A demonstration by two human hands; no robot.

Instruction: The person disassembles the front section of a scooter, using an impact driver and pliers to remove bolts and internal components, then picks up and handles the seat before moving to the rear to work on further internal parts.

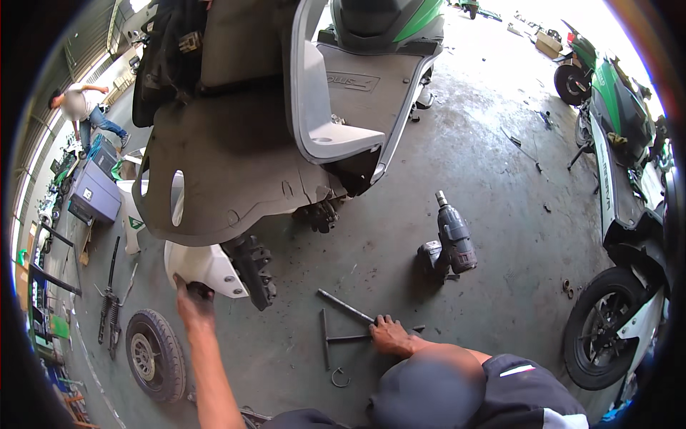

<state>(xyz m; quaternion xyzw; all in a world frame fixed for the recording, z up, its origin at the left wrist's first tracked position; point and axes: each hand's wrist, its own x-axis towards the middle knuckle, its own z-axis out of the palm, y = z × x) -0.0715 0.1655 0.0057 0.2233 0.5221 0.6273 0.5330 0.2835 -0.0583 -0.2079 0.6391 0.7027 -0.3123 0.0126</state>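
My left hand (194, 304) grips the lower edge of a white panel (204, 261) under the scooter's dark floorboard (214, 179), with a black bracket (251, 270) beside it. My right hand (389, 334) is closed on the lower end of a long metal rod (341, 301) on the floor. A dark T-bar wrench (326, 352) lies just left of that hand, and a small metal ring (341, 382) is below it. A cordless impact wrench (454, 237) with a socket fitted rests on the floor above my right hand.
Another scooter (614, 164) lines the right side, its wheel (600, 329) near me. A loose wheel (153, 354) and shock absorber parts (112, 307) lie at the left. A person (100, 118) bends beside purple crates (96, 189) at the upper left.
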